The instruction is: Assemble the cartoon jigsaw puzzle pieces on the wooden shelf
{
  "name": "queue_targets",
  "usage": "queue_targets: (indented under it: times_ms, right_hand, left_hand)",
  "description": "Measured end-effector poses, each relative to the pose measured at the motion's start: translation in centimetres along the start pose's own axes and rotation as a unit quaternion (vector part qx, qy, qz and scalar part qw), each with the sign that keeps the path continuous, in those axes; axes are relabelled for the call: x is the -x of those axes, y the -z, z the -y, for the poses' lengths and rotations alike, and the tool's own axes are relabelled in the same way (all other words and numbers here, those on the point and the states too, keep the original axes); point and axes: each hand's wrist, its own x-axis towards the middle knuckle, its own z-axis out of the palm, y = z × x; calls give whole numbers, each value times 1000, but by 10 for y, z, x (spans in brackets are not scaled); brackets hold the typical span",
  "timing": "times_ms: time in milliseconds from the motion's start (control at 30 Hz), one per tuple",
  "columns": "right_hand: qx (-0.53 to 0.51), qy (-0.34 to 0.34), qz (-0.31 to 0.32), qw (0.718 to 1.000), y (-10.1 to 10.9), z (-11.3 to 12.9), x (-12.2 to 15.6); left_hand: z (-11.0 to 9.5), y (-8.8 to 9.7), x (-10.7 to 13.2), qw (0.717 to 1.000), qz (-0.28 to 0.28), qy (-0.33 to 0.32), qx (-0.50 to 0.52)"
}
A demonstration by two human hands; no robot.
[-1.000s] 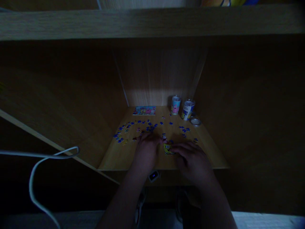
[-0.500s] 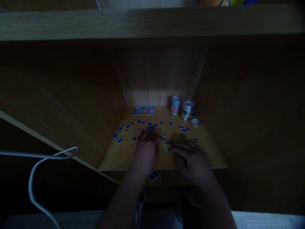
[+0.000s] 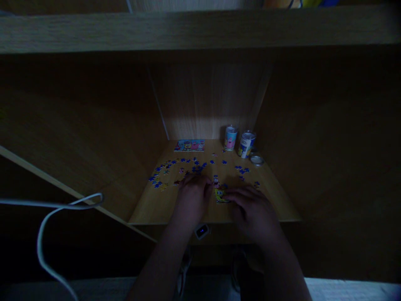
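A small joined section of jigsaw puzzle (image 3: 220, 195), yellow with a cartoon face, lies near the front of the wooden shelf. Fingertips of my right hand (image 3: 250, 205) press on its right edge, the fingers close together. Just above it is a pink and white puzzle piece (image 3: 216, 180); whether it joins the section I cannot tell. My left hand (image 3: 194, 191) is at the left with curled fingers, its tips pinched beside that piece. Anything in the pinch is too dark and small to make out.
Loose blue puzzle pieces (image 3: 198, 169) curve across the left and middle, and several more blue pieces (image 3: 242, 169) lie right. At the back are a picture card (image 3: 189, 145), a pink-blue can (image 3: 230, 138), another can (image 3: 246, 144) and a round lid (image 3: 257, 160). Wooden walls flank the shelf; a white cable (image 3: 46, 225) hangs left.
My left hand's fingertips have shifted slightly right and down, closer to the pink and white piece. The right hand stays on the joined puzzle section.
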Motion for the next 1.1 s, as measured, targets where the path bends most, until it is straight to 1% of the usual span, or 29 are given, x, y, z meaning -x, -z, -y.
queue_targets:
  times_ms: [167, 500, 833, 967, 1100]
  right_hand:
    - [-6, 5, -2, 1000, -1, -2, 0]
    - [-9, 5, 11, 1000, 1, -1, 0]
    - [0, 6, 5, 1000, -1, -1, 1]
    - [-2, 6, 4, 1000, -1, -1, 1]
    - [-11, 10, 2, 1000, 0, 0, 1]
  left_hand:
    - [3, -1, -1, 1000, 8, 2, -4]
    - [-3, 2, 0, 1000, 9, 6, -22]
    - [0, 1, -1, 1000, 12, 7, 6]
    - [0, -1, -1, 1000, 12, 6, -9]
    - [1, -4, -1, 1000, 7, -12, -17]
